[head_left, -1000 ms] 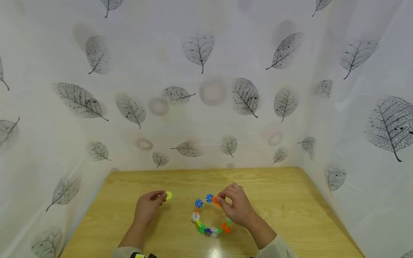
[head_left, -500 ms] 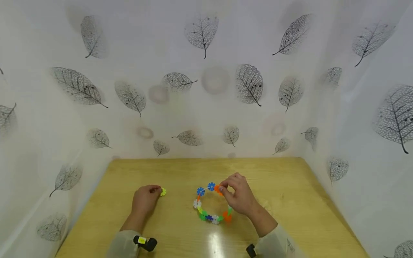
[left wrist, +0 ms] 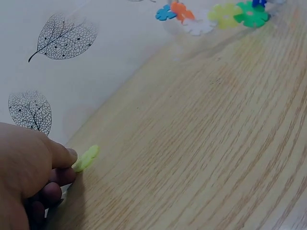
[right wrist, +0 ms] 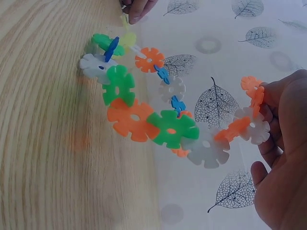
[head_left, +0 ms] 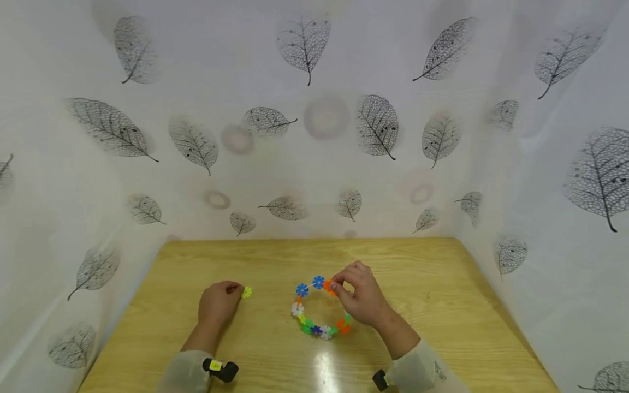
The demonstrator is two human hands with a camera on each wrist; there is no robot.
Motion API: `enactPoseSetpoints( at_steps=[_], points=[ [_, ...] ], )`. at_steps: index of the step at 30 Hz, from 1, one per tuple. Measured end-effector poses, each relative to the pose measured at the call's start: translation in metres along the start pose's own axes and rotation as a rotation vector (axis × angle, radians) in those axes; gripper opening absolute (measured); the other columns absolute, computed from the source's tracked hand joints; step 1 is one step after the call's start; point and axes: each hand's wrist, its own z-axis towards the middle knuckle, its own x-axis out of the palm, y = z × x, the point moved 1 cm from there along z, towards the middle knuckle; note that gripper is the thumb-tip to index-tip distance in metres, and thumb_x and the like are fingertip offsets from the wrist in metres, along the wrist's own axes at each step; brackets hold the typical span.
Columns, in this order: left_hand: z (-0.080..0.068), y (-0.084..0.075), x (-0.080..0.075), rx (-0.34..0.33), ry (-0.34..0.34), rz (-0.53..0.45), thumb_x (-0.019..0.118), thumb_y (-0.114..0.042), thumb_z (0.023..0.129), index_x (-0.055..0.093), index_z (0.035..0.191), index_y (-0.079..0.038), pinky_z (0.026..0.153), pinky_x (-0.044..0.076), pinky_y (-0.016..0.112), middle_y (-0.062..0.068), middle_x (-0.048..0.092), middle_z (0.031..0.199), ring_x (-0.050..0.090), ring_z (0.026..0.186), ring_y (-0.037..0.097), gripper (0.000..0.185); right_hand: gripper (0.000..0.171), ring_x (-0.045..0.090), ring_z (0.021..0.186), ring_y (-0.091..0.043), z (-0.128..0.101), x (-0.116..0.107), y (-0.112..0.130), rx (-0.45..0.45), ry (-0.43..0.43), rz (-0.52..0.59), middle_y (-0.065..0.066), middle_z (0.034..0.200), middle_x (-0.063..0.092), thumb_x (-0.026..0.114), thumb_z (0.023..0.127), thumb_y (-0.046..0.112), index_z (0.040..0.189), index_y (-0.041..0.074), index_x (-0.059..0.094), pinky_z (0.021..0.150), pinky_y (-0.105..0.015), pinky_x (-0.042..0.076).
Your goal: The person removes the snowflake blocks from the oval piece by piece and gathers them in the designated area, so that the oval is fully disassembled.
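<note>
In the head view my left hand [head_left: 218,303] pinches a yellow snowflake disc [head_left: 247,292] by its edge, left of a ring. The left wrist view shows that yellow disc [left wrist: 87,158] between thumb and fingers, close to the tabletop. My right hand [head_left: 362,295] holds the ring of linked snowflake discs [head_left: 318,282] at an orange disc on its far right side. Blue, white, yellow, green and orange discs make up the ring. In the right wrist view the chain [right wrist: 172,129] hangs from the fingertips; part of it is hidden behind nearer discs.
A wooden table [head_left: 275,360] lies under both hands. White curtain-like sheeting [head_left: 324,164] with a dark leaf print stands behind it and along both sides. Black straps with small devices [head_left: 221,370] sit at the sleeve cuffs.
The head view has tipped downward. My left hand has drawn a little to the left and nearer with the yellow disc. The right hand keeps its hold on the ring.
</note>
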Motion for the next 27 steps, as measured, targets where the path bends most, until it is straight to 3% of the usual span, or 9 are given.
enactPoseSetpoints(
  at_steps=[10, 17, 22, 27],
  points=[
    [-0.003, -0.001, -0.001, -0.034, -0.009, -0.029, 0.067, -0.028, 0.1, 0.078, 0.111, -0.006, 0.082, 0.054, 0.051, 0.01, 0.076, 0.101, 0.07, 0.094, 0.03, 0.027, 0.01, 0.056, 0.092, -0.011, 0.001, 0.001, 0.001, -0.007, 0.005, -0.016, 0.013, 0.093, 0.071, 0.076, 0.095, 0.012, 0.091, 0.02, 0.074, 0.092, -0.05, 0.043],
    [-0.01, -0.019, 0.0, -0.042, -0.001, -0.119, 0.067, -0.03, 0.1, 0.078, 0.11, -0.01, 0.075, 0.052, 0.041, 0.003, 0.073, 0.096, 0.066, 0.086, 0.021, 0.025, 0.009, 0.056, 0.092, -0.011, 0.001, 0.0, 0.001, -0.004, 0.001, -0.022, 0.014, 0.093, 0.071, 0.076, 0.095, 0.011, 0.092, 0.02, 0.075, 0.092, -0.05, 0.043],
    [-0.014, -0.039, 0.005, 0.01, 0.015, -0.219, 0.07, -0.03, 0.099, 0.079, 0.106, -0.014, 0.073, 0.05, 0.035, -0.001, 0.071, 0.089, 0.061, 0.08, 0.016, 0.02, 0.006, 0.057, 0.092, -0.011, 0.001, 0.001, -0.002, -0.028, -0.014, -0.029, 0.012, 0.093, 0.072, 0.076, 0.095, 0.013, 0.093, 0.018, 0.076, 0.088, -0.047, 0.044],
    [-0.019, -0.065, 0.009, 0.132, 0.026, -0.267, 0.073, -0.03, 0.098, 0.079, 0.105, -0.015, 0.075, 0.052, 0.034, -0.006, 0.072, 0.091, 0.063, 0.084, 0.013, 0.017, 0.005, 0.058, 0.092, -0.012, 0.002, 0.001, -0.002, -0.038, -0.011, -0.034, 0.01, 0.093, 0.072, 0.073, 0.098, 0.016, 0.096, 0.017, 0.077, 0.089, -0.049, 0.044]
  ],
)
